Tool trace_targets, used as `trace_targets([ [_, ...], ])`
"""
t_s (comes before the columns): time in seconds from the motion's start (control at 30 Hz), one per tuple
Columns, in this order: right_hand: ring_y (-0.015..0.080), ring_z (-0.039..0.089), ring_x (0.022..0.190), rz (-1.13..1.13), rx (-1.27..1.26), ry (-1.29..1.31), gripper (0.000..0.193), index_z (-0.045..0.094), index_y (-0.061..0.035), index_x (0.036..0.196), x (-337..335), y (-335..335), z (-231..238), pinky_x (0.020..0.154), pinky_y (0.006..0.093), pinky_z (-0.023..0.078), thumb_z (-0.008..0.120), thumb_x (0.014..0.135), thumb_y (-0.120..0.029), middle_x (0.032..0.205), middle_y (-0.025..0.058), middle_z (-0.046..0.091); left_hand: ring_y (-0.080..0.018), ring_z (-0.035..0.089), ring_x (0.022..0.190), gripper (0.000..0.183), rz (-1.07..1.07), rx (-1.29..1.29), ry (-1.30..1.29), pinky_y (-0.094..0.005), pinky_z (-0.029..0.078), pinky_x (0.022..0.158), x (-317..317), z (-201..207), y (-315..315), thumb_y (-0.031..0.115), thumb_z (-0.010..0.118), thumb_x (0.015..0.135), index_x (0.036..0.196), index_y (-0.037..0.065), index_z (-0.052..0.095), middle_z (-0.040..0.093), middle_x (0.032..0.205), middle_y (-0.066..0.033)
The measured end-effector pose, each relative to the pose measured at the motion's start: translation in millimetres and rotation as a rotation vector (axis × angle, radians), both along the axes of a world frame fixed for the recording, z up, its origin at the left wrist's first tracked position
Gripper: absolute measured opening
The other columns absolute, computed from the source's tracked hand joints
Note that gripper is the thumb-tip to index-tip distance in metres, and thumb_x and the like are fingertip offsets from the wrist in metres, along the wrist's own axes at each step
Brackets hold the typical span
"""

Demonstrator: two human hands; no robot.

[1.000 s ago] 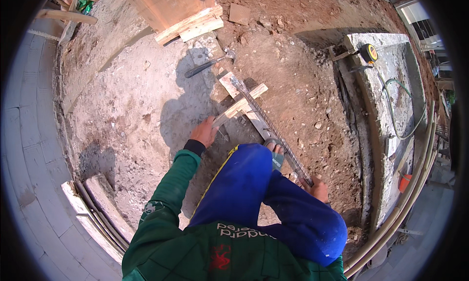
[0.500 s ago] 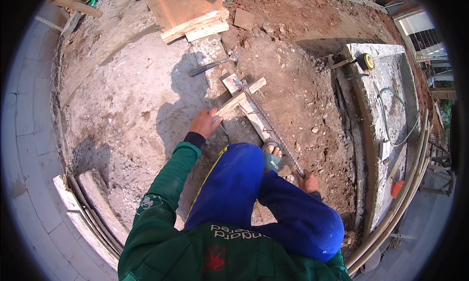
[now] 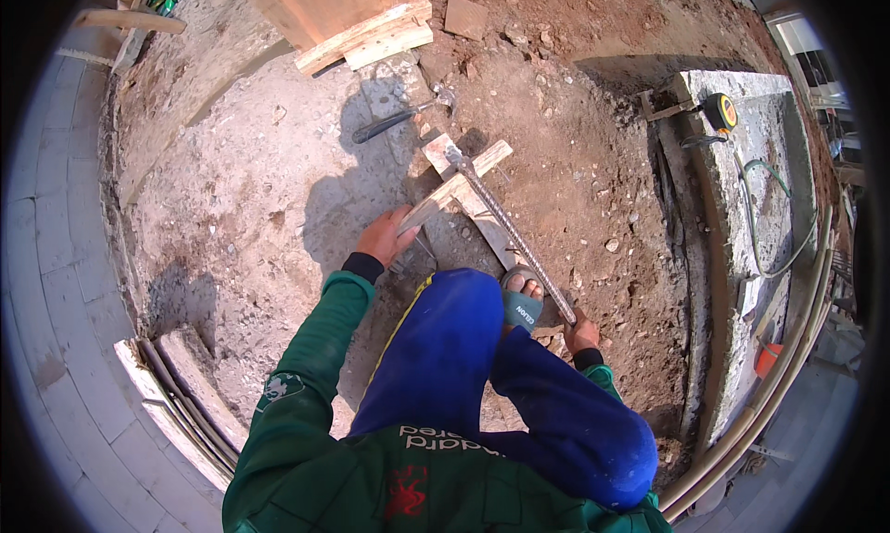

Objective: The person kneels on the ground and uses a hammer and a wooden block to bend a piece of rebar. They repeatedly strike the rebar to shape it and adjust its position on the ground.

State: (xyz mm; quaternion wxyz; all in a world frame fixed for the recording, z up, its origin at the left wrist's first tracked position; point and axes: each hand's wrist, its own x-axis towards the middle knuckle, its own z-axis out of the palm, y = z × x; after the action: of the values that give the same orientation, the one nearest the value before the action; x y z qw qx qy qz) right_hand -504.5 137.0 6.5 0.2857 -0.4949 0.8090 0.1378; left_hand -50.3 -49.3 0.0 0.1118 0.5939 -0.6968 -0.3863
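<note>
My left hand (image 3: 382, 239) grips the near end of a short wooden strip (image 3: 443, 196). That strip lies across a longer board (image 3: 496, 239) on the ground, and a nail sticks out near its far end. In my right hand (image 3: 581, 334) is the lower end of a ribbed steel bar (image 3: 515, 234). The bar slants up over the board, and its far tip meets the crossing of the two pieces. My sandalled foot (image 3: 523, 298) presses on the near end of the board.
A claw hammer (image 3: 404, 116) lies on the ground beyond the strip. To the right, a tape measure (image 3: 720, 113) rests on a concrete-crusted trough (image 3: 709, 209), beside long bent poles (image 3: 774, 389). A wooden form (image 3: 324, 14) stands at the far side; planks (image 3: 190, 380) lie at left.
My right hand has come up slightly from beside my knee, so more of its wrist shows, and the bar has shifted with it. My left hand still holds the strip.
</note>
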Motion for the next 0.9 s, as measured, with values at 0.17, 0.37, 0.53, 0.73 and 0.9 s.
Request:
trace_targets([
  [0.17,0.0443,0.065,0.09,-0.013,0.004,0.021,0.031,0.062,-0.0171,0.114,1,-3,-3,0.082,0.0526,0.052,0.065,0.084,-0.025,0.091,0.0218,0.069,-0.0418,0.059,0.102,0.047,0.006,0.072,-0.062,-0.0479,0.048,0.086,-5,5,-2,0.035,0.059,0.095,0.133,0.008,0.051,0.061,0.11,-0.0235],
  [0.37,0.0445,0.065,0.089,-0.005,-0.043,-0.033,0.036,0.062,-0.0148,0.116,-8,-6,-5,0.08,0.0522,0.053,0.063,0.08,-0.018,0.093,0.024,0.068,-0.0416,0.059,0.103,0.049,0.039,-0.008,-0.032,-0.0487,0.048,0.087,-14,-10,4,0.038,0.058,0.095,0.135,0.01,0.05,0.061,0.112,-0.0229],
  [0.53,0.0456,0.064,0.088,-0.004,-0.023,-0.131,0.025,0.064,-0.0125,0.106,-4,0,9,0.078,0.0532,0.052,0.064,0.083,-0.021,0.09,0.024,0.067,-0.0411,0.058,0.104,0.051,0.021,-0.007,-0.097,-0.0483,0.048,0.088,-10,-10,8,0.039,0.058,0.095,0.136,0.01,0.05,0.061,0.115,-0.0213],
  [0.73,0.0441,0.065,0.086,0.008,-0.042,-0.024,0.021,0.061,-0.0151,0.101,-19,-36,39,0.077,0.0544,0.051,0.063,0.081,-0.018,0.088,0.0226,0.068,-0.0402,0.059,0.104,0.049,0.02,-0.029,-0.144,-0.0474,0.049,0.086,-5,-12,3,0.04,0.059,0.094,0.134,0.013,0.051,0.061,0.114,-0.0203],
  [0.9,0.0393,0.067,0.091,0.041,-0.005,-0.014,0.031,0.063,-0.0174,0.112,-46,-62,-6,0.08,0.0507,0.052,0.063,0.081,-0.018,0.093,0.0192,0.07,-0.0409,0.06,0.102,0.05,-0.009,-0.023,-0.163,-0.0483,0.049,0.085,-16,-7,-4,0.041,0.06,0.093,0.134,0.015,0.051,0.063,0.112,-0.0191],
])
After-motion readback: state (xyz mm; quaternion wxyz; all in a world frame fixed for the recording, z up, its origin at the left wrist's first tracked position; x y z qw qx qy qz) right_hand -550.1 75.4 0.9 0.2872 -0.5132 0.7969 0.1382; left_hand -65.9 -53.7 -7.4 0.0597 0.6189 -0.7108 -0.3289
